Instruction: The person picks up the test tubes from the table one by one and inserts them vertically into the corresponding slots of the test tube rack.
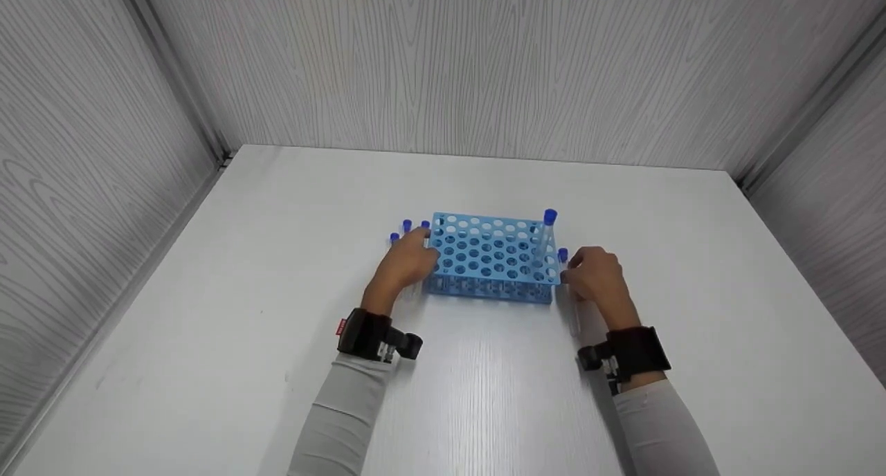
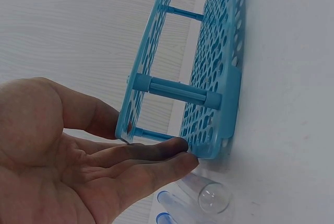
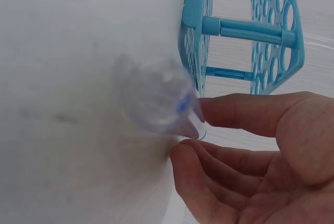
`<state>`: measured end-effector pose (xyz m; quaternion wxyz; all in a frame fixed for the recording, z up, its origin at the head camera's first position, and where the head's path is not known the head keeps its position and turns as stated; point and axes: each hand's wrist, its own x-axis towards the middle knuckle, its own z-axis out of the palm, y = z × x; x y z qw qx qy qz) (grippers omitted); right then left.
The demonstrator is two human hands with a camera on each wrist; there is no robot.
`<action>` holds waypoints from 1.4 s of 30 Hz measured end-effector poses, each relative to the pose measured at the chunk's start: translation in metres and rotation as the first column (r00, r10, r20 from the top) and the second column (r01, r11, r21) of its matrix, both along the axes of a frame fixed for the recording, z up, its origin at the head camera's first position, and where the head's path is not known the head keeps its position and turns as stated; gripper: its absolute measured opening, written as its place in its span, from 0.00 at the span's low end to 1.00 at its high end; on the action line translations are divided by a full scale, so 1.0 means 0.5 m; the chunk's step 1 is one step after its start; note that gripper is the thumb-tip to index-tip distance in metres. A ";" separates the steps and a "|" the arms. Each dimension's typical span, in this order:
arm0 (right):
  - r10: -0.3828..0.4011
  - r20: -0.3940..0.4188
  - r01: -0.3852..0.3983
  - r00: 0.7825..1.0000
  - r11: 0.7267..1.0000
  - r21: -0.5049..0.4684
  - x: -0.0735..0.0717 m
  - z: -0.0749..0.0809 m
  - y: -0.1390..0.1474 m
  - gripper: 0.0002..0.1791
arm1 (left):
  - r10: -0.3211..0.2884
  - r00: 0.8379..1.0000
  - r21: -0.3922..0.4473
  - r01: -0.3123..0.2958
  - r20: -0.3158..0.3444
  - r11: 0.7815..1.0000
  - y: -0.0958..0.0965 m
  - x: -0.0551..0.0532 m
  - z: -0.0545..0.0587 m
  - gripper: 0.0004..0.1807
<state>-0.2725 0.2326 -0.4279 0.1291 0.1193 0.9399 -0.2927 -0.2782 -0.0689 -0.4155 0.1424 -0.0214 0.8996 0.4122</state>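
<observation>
A blue test tube rack (image 1: 495,251), its top full of round holes, stands on the table. One blue-capped test tube (image 1: 543,241) is upright in it near the right end. My left hand (image 1: 407,258) grips the rack's left end, thumb at the top plate and fingers against the end, as the left wrist view shows. Beside the right end, my right hand (image 1: 597,275) pinches another clear test tube (image 3: 156,96) between thumb and fingers. Its blue cap (image 1: 563,254) points away from me; its rounded bottom looks blurred in the right wrist view.
More blue-capped test tubes (image 1: 407,225) lie left of the rack, partly hidden by the left hand. The white table (image 1: 484,379) is bounded by grey wood-grain panels (image 1: 450,68) at the back and both sides.
</observation>
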 end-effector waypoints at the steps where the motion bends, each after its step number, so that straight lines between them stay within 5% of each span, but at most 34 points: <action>1: 0.000 0.001 0.000 1.000 1.000 0.001 -0.001 0.000 0.000 0.24 | 0.002 1.000 0.000 -0.002 0.002 1.000 0.000 0.000 0.000 0.32; 18: 0.006 0.000 -0.006 1.000 1.000 -0.006 0.000 0.007 0.001 0.24 | 0.002 1.000 -0.003 -0.002 0.015 1.000 0.000 0.000 0.000 0.32; 42: 0.039 -0.154 -0.046 0.987 0.998 -0.041 0.013 0.029 0.012 0.21 | 0.006 1.000 0.000 -0.006 0.019 1.000 0.000 0.003 0.005 0.33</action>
